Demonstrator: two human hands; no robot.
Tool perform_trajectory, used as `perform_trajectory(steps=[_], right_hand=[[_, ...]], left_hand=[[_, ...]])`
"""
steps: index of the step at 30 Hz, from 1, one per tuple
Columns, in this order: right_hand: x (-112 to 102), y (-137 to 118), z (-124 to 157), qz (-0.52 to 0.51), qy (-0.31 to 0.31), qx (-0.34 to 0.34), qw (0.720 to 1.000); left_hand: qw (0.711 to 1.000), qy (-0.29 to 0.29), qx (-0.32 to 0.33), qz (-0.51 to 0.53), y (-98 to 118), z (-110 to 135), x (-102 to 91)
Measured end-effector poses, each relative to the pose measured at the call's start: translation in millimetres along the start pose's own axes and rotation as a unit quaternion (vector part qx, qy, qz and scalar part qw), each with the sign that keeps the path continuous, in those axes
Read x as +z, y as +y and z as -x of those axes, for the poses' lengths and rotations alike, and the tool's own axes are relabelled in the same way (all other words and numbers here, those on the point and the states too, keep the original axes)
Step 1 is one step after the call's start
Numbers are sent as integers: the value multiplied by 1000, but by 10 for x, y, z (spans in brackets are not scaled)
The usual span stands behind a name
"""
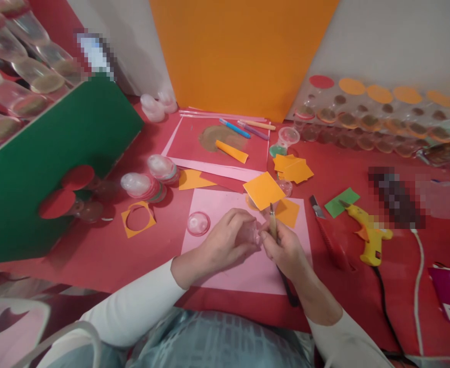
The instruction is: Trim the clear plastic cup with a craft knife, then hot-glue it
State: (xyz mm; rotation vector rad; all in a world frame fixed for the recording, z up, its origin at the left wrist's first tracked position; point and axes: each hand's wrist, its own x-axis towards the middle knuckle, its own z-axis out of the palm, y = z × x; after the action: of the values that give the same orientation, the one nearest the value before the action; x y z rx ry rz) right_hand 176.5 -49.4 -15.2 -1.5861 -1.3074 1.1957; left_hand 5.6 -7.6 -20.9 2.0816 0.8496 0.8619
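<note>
My left hand (227, 237) is wrapped round a small clear plastic cup (247, 232), tipped on its side. In my right hand (286, 248) is a slim pen-like tool (273, 225) with a tan handle and a narrow metal tip pointing away from me. The right thumb and forefinger also touch the narrow end of the cup. Both hands are above a pink sheet (228, 278). A clear lid with a pink rim (198, 224) rests on the sheet left of my left hand. An orange paper square (264, 190) lies just beyond my right hand.
Right of the sheet lie a red box cutter (330, 235) and a yellow glue gun (370, 232) with its cord. Stacked clear cups (142, 186) stand at left beside a green board (64, 163). Finished sand-filled cups (347, 120) line the back right. Markers (234, 128) lie behind.
</note>
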Motion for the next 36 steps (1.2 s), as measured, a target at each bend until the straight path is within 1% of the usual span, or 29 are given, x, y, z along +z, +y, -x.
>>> perform_trajectory(steps=[3, 5, 8, 11, 15, 18, 22, 25, 29, 32, 36], right_hand=[[2, -33, 5, -23, 13, 8, 1000], [3, -63, 8, -21, 29, 0, 999], [0, -103, 10, -22, 24, -14, 999], [-5, -114, 10, -22, 8, -15, 1000], [-6, -98, 10, 2, 12, -4, 1000], [-2, -93, 6, 11, 15, -5, 1000], [1, -100, 0, 12, 19, -23, 999], [-1, -103, 3, 22, 41, -35, 998], [-2, -114, 14, 29, 65, -53, 996], [-14, -120, 34, 12, 47, -50, 998], [-55, -128, 71, -18, 0, -54, 998]], left_hand=[[999, -2, -29, 41, 39, -16, -27], [996, -10, -56, 63, 70, -24, -39], [993, -27, -85, 76, 98, -27, -37], [994, -32, -71, 73, 91, -25, -22], [997, -31, -35, 57, 59, -19, -6], [997, -36, -30, 56, 51, -11, 2], [992, -48, -77, 92, 91, -18, -16], [985, -65, -115, 114, 139, -47, -63], [977, -88, -146, 129, 178, -79, -116], [973, -99, -159, 138, 183, -80, -120], [967, -83, -152, 186, 167, -70, -121]])
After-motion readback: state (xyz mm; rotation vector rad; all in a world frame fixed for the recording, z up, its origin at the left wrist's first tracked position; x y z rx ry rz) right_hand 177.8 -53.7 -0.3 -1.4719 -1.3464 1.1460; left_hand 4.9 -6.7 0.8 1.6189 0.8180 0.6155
